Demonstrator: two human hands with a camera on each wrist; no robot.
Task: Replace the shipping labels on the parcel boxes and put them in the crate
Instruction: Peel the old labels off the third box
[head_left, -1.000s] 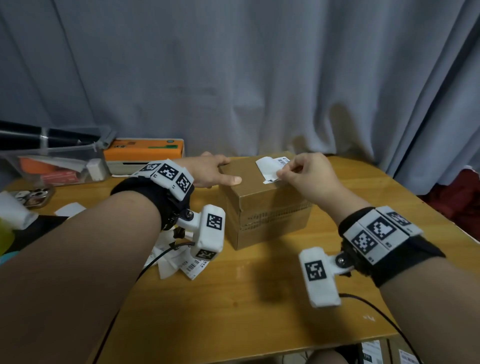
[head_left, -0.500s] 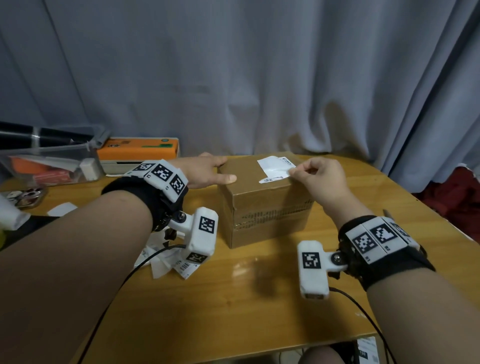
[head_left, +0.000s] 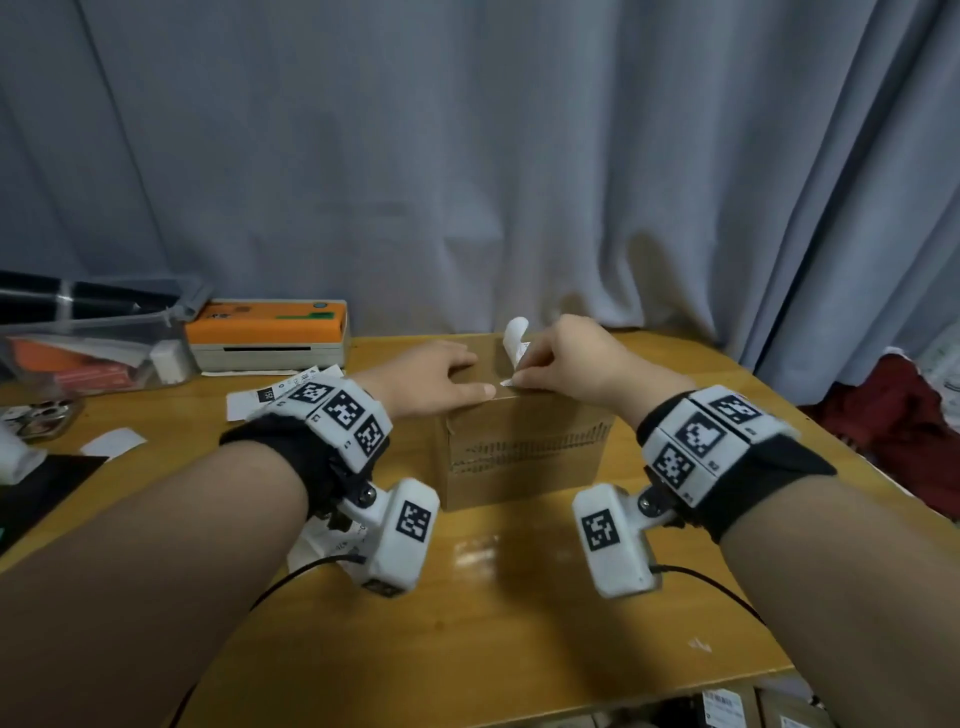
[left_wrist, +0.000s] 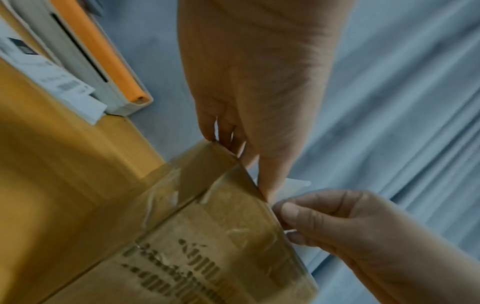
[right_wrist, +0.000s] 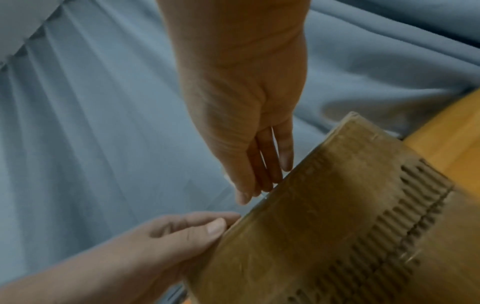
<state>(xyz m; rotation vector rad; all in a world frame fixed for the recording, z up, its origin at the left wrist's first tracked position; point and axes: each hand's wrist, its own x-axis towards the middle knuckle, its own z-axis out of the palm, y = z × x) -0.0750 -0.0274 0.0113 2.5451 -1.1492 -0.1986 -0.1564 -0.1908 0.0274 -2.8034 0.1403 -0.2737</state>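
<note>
A brown cardboard parcel box (head_left: 519, 452) stands on the wooden table (head_left: 519, 623) in the head view. My left hand (head_left: 441, 379) lies flat on the box's top left, its thumb along the front edge. My right hand (head_left: 571, 364) pinches a white shipping label (head_left: 517, 335) near the top's front edge. The label's far end curls up off the box. In the left wrist view the right hand (left_wrist: 324, 218) pinches the label (left_wrist: 296, 184) beside the box (left_wrist: 207, 246). From the right wrist, the left hand's (right_wrist: 168, 236) thumb presses the box's (right_wrist: 337, 205) edge.
An orange-topped label printer (head_left: 265, 332) and a clear plastic bin (head_left: 93, 348) stand at the back left. Loose labels (head_left: 280, 395) lie left of the box. A grey curtain (head_left: 467, 156) hangs behind, and a red cloth (head_left: 904, 415) lies at the right.
My right hand has moved left and nearer along the box top, toward the left thumb. The label, lying almost flat before, now curls upright. My left hand stays on the box.
</note>
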